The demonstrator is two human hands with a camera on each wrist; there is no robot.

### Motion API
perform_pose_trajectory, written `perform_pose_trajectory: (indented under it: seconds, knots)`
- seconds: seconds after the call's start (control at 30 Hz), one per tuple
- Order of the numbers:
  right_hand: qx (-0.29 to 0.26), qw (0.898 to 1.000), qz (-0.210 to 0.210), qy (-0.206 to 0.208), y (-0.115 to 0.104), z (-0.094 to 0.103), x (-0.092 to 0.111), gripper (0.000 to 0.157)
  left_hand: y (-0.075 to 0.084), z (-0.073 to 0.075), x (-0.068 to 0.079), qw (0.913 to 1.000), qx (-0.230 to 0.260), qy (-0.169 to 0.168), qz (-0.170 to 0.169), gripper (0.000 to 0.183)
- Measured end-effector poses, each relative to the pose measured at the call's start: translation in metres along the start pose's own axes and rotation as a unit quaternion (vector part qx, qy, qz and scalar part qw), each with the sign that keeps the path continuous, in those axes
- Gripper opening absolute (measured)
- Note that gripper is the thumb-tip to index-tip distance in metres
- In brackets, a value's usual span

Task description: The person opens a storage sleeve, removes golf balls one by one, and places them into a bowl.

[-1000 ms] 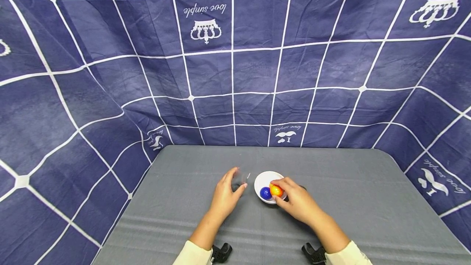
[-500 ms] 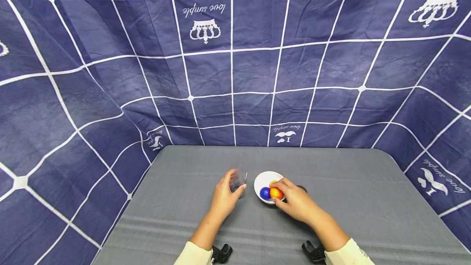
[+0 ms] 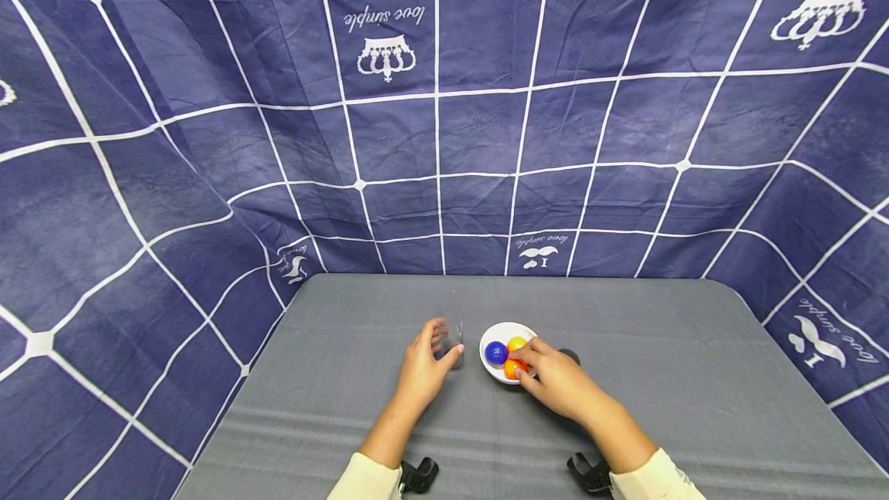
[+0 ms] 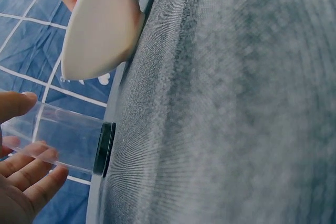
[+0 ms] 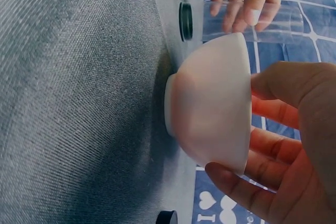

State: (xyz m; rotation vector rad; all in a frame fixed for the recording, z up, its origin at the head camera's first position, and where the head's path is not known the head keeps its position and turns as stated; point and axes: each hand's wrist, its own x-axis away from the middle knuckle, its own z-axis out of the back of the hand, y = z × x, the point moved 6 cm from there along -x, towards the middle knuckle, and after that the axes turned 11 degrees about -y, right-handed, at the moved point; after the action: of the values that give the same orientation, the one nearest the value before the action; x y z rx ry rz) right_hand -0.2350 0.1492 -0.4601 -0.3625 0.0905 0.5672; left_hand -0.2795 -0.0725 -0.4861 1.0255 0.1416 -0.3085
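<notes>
My left hand curls round a clear tube with a black base, standing on the table. In the left wrist view the thumb lies along one side of it and the fingers along the other. Right of the tube sits a white bowl with a blue ball, a yellow ball and an orange ball. My right hand reaches over the rim, its thumb and fingertips at the orange ball. Its grip is partly hidden; the right wrist view shows only the bowl's outside.
A dark round thing shows partly behind my right hand. Grey cloth covers the table. A blue curtain with white lines hangs behind and at both sides. Black wrist mounts sit below the hands.
Inside the bowl the blue ball has shifted up and left, and the orange ball down and left. More of the yellow ball shows. The tube has shifted slightly left; both hands have barely moved.
</notes>
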Motion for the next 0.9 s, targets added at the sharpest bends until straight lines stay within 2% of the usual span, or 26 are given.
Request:
perform_pose_trajectory:
  seconds: [0.4,0.6,0.77,0.9]
  knots:
    - [-0.006,1.000,0.002,0.012,-0.001,0.002,0.001,0.024,0.000,0.000,-0.001,0.9997,-0.004,-0.017,0.015,0.055]
    - [-0.004,1.000,-0.007,0.019,-0.002,0.002,0.000,0.025,-0.001,0.000,0.001,0.9995,-0.030,-0.007,0.010,0.066]
    - [-0.013,0.998,-0.012,0.058,0.001,0.006,0.002,0.026,0.003,0.005,0.003,0.9991,-0.033,0.007,0.025,0.075]
    - [-0.036,0.993,0.010,0.109,0.005,0.014,0.004,0.024,0.009,0.012,0.004,0.9990,-0.029,0.015,0.030,0.073]
